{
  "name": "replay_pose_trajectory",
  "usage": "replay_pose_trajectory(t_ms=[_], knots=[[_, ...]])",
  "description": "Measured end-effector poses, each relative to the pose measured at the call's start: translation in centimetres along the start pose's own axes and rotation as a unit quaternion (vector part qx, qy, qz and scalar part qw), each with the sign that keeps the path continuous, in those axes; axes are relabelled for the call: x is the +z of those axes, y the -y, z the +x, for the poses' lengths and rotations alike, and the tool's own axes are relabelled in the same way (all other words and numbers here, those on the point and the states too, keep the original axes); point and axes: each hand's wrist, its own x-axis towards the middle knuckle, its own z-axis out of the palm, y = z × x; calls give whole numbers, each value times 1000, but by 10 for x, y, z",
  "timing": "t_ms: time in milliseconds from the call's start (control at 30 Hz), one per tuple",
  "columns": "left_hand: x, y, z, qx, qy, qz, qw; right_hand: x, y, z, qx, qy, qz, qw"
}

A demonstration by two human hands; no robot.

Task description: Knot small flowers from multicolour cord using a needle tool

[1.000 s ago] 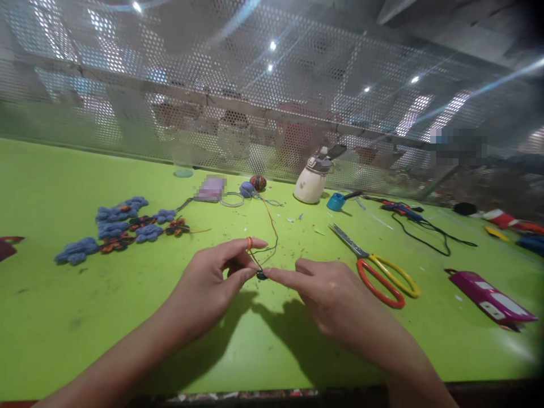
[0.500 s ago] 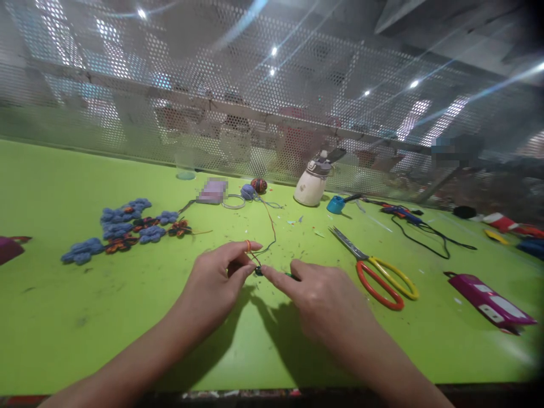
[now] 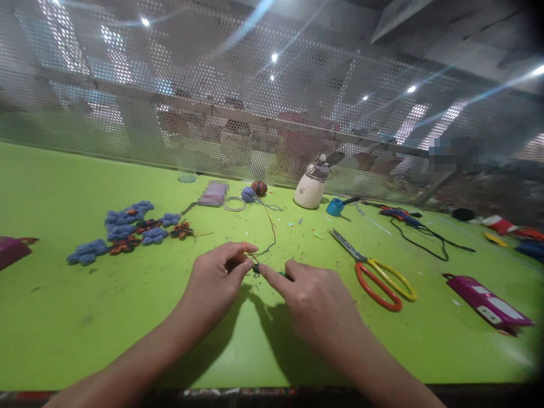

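Observation:
My left hand (image 3: 216, 275) is closed, thumb and fingers pinching a small dark piece of crochet (image 3: 255, 268). Orange yarn loops round its raised index finger, and the yarn strand (image 3: 273, 229) runs back across the table to the yarn balls. My right hand (image 3: 317, 289) is closed round a crochet hook (image 3: 286, 276), of which only a bit of green handle shows. Its index fingertip meets the dark piece beside my left thumb. The hook's tip is hidden. To the left lie several crocheted flowers (image 3: 121, 231), blue and dark orange.
Large scissors (image 3: 378, 283) lie open right of my hands. Farther back are a blue yarn ball (image 3: 248, 194), a multicoloured one (image 3: 259, 188), a white bottle (image 3: 309, 191), a blue pot (image 3: 335, 207) and a glue gun (image 3: 402, 215). A magenta case (image 3: 488, 301) lies at right; a perforated screen (image 3: 238, 124) stands behind.
The view has shifted slightly. Both hands stay together at the dark piece, with the yarn still round my left index finger; little else differs.

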Motion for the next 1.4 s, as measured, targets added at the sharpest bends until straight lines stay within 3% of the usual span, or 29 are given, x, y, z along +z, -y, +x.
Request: replay_pose_trajectory(t_ms=[133, 667, 1400], knots=[[1, 0, 0, 2, -2, 3, 1000, -1, 1, 1, 0, 10, -6, 1000], [-1, 2, 5, -100, 59, -136, 984, 5, -2, -3, -9, 12, 14, 1000], [0, 2, 5, -119, 73, -161, 977, 8, -3, -5, 4, 18, 34, 999]])
